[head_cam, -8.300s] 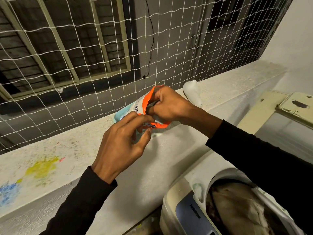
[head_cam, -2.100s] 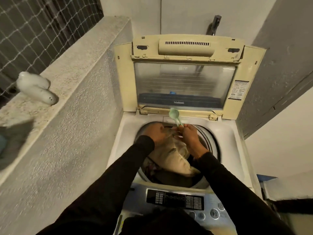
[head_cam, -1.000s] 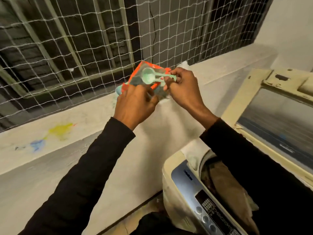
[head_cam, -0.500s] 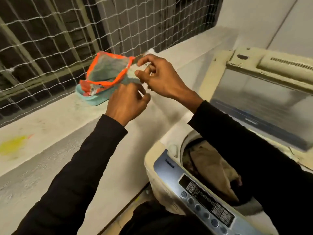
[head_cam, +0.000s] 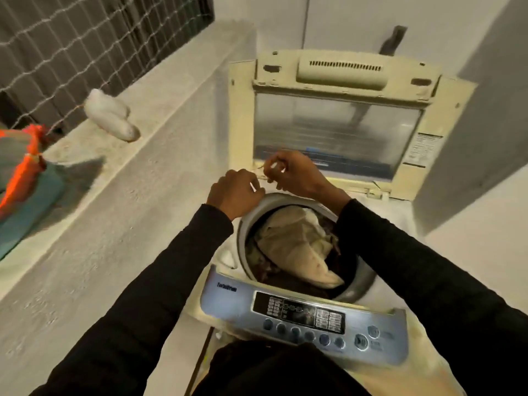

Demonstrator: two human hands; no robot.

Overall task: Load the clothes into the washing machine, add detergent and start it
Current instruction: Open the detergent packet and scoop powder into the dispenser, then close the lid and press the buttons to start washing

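Head view, hands: we see our left hand (head_cam: 235,192) curled, gripping nothing visible; our right hand (head_cam: 291,174) pinches something thin, too blurred to name.
Clothes: beige cloth (head_cam: 297,247) lies inside the open cream top-loading washing machine (head_cam: 303,312).
Ledge: orange-and-teal detergent pouch (head_cam: 20,178) lies far left.

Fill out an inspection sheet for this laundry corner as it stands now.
Surface: speckled grey concrete ledge left of the machine.
Job's things: cream top-loading washing machine, lid raised; beige and dark clothes fill the drum; orange-and-teal detergent pouch sits on the ledge.
Clutter: white lumpy object on the ledge; what it is cannot be told.
Grippers: left hand curled, contents hidden; right hand pinches something thin, too blurred to name; both above the drum's rear rim.
Cables: nothing seen.
Surroundings: white mesh netting behind the ledge; plain walls; dark fixture above the lid.
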